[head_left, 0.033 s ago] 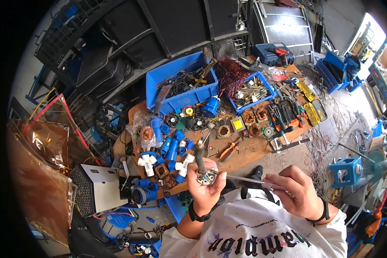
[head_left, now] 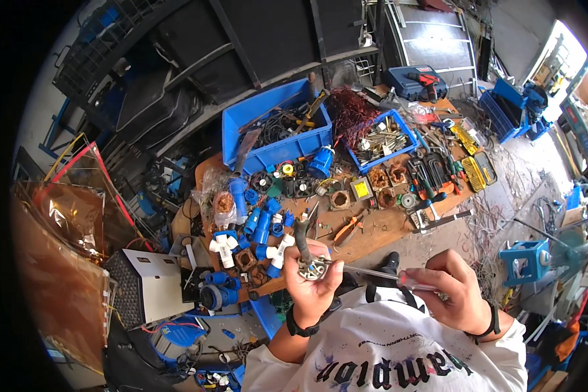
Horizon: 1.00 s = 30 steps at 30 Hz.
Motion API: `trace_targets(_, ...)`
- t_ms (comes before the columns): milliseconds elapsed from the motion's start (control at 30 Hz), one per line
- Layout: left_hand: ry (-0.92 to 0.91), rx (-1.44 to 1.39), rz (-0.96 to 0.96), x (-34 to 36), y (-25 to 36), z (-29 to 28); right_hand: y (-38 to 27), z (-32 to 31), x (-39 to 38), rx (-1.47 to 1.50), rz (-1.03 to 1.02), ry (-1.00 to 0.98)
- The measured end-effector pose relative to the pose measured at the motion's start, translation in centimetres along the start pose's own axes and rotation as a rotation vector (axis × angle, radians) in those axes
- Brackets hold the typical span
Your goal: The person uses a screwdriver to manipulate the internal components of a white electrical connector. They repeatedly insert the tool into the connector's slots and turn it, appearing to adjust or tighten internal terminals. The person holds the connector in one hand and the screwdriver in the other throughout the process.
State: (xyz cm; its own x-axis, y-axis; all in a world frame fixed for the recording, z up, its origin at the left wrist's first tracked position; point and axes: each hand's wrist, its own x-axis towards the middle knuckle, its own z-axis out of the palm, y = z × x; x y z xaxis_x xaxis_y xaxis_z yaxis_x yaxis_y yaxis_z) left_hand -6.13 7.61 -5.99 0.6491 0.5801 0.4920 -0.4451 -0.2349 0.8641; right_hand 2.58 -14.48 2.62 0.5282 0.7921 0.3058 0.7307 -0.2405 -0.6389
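Note:
In my left hand is a round, pale plug insert, pinched between thumb and fingers. A thick, dark cable rises from it, with small wires showing at its base. My right hand grips the clear, reddish handle of a screwdriver. Its thin shaft points left, and the tip meets the side of the plug insert beside my left thumb; the exact contact is too small to make out. Both hands are over my lap, at the near edge of the wooden table.
Orange-handled pliers lie on the table. Blue and white plug housings crowd its left side. Behind are a large blue bin of tools and a smaller blue tray of metal parts. Screwdrivers and a hammer lie at right.
My right fingers have shifted slightly around the screwdriver handle, and its red part now shows more clearly. The plug insert and cable have tilted very slightly left; my left hand is nearly still.

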Motion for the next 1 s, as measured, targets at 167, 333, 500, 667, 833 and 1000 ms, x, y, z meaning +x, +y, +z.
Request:
trace_targets(167, -0.015, -0.029, 0.016, -0.2, 0.0, -0.2, -0.4, 0.6, -0.3, 0.130, 0.131, 0.073)
trace_targets(333, 0.002, -0.052, 0.000, 0.0, 0.0, -0.5, -0.9, 0.5, -0.5, 0.229, 0.236, -0.127)
trace_targets(500, 0.018, -0.046, 0.003, 0.0, -0.1, -0.8, -0.3, 0.2, -0.1, 0.114, 0.062, -0.053)
trace_targets(667, 0.013, -0.080, -0.030, -0.4, -0.1, -1.1, -0.2, 1.1, -0.8, 0.229, 0.145, 0.116)
trace_targets(833, -0.002, -0.087, -0.019, -0.6, -0.4, -0.9, 0.1, 1.7, -0.7, 0.423, 0.232, 0.171)
trace_targets(1000, 0.049, -0.102, -0.072, -0.3, 0.4, 0.0, 0.2, 1.9, -1.3, 0.809, 0.216, 0.183)
